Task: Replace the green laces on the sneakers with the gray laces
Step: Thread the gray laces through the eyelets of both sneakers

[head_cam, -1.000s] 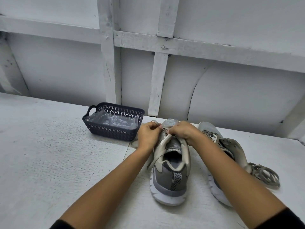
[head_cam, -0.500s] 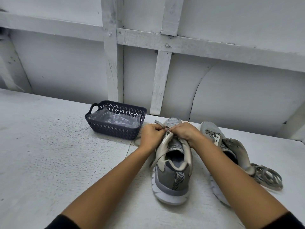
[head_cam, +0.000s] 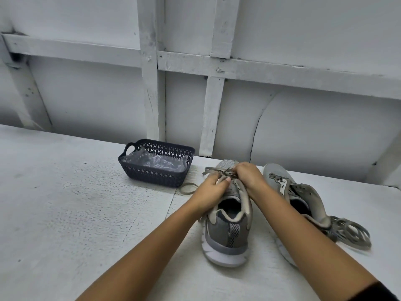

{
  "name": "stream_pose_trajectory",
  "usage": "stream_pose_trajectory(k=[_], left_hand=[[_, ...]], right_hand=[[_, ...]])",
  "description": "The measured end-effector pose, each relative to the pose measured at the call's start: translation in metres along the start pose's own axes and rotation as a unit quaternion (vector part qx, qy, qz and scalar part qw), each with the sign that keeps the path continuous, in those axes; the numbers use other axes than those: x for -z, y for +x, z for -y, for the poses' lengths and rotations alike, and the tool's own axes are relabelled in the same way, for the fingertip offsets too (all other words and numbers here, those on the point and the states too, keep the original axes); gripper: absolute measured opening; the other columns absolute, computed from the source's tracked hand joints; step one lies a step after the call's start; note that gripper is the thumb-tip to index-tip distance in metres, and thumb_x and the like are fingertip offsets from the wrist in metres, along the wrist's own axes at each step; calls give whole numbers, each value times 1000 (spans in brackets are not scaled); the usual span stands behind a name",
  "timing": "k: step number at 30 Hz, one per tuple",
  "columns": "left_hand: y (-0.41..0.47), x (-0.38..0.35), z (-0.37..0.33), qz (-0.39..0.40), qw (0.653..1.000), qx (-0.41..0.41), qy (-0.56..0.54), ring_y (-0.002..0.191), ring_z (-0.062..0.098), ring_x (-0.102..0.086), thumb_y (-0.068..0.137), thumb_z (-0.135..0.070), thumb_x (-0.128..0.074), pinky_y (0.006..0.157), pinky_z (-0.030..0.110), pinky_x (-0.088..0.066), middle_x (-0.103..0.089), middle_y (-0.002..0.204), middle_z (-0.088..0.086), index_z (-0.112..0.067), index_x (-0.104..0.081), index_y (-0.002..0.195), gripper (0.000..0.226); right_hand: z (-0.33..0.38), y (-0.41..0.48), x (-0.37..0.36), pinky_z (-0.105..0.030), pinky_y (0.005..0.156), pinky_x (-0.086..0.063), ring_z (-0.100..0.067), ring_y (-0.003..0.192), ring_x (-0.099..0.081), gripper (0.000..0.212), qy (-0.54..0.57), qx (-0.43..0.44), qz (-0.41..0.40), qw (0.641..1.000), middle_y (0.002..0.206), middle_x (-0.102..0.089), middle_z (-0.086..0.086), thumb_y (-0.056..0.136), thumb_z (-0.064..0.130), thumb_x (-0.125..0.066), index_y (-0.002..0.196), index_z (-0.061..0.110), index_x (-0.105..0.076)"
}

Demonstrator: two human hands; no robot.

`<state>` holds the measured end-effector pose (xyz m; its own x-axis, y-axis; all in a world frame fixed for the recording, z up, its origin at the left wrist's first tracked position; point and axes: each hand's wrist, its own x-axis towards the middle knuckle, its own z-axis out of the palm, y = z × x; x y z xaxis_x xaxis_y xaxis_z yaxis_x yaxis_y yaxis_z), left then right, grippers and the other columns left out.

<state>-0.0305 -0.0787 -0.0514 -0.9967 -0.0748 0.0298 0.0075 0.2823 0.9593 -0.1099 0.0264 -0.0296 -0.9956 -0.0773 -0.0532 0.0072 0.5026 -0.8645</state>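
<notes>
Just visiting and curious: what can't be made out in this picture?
Head view only:
- Eyelets of the sneaker: the left hand and right hand cover them, so lacing progress is hidden.
- Inside the basket: crumpled plastic covers the contents.
- The second sneaker: the right forearm crosses its heel.
- The lace and lace pile: dull light, green or gray unclear.

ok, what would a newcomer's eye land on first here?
The left hand and right hand meet at centre, pinching a lace at the front eyelets of a gray sneaker. Right of it lies a second sneaker, unlaced, with a lace bundle by its heel. A dark lattice basket sits behind to the left.
</notes>
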Motion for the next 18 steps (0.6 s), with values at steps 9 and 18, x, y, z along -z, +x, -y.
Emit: stream_pose_trajectory(k=[9,18], left_hand=[[-4,-2,6,-44,999,-6,-20,118,18,-51,100,-32,-39,104,33,-36,-60,124,2,-17,-57,123,33],[-6,-4,3,-49,998,-25,-42,107,13,-54,100,-26,-40,92,26,-38,-61,110,-3,-20,-60,109,23]], right_hand=[[49,-30,59,-19,38,-41,-7,32,-32,26,333,52,14,941,58,-36,-2,100,10,-26,77,17,-35],[54,-31,71,-26,56,-48,-19,65,-56,24,-323,112,170,924,83,-62,-9,94,20,-50,103,4,-66]])
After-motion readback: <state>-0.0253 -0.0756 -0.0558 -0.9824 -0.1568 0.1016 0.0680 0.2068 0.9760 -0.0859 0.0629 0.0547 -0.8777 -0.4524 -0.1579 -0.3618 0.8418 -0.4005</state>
